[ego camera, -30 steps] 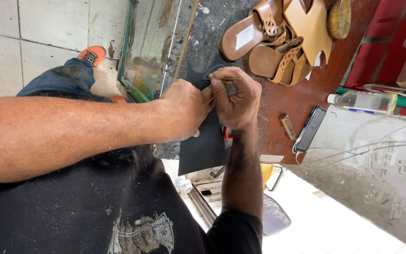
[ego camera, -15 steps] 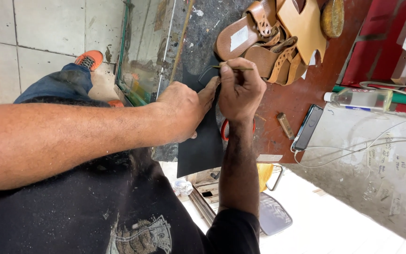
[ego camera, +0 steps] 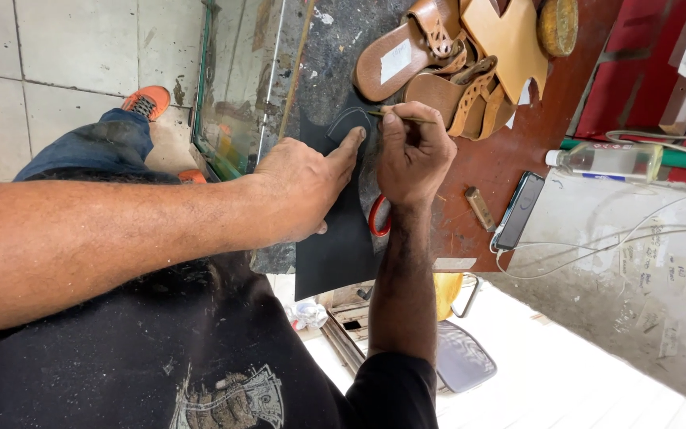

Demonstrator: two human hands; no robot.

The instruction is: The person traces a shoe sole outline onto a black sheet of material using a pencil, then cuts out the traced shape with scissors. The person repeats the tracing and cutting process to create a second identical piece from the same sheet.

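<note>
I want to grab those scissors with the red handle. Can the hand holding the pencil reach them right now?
Probably yes. The red-handled scissors lie right under the wrist of the right hand, with nothing on top, but its fingers are busy pinching a pencil.

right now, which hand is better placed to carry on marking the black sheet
Right hand: its fingers pinch the thin tool at the black sheet; the left hand lies flat, pinning it.

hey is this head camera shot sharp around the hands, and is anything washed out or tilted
Head view: sharp on the left hand, right hand and thin stick; the dark sheet keeps little surface detail; the pale floor at lower right is overexposed; the whole frame looks rotated, workbench edges running diagonally.
</note>
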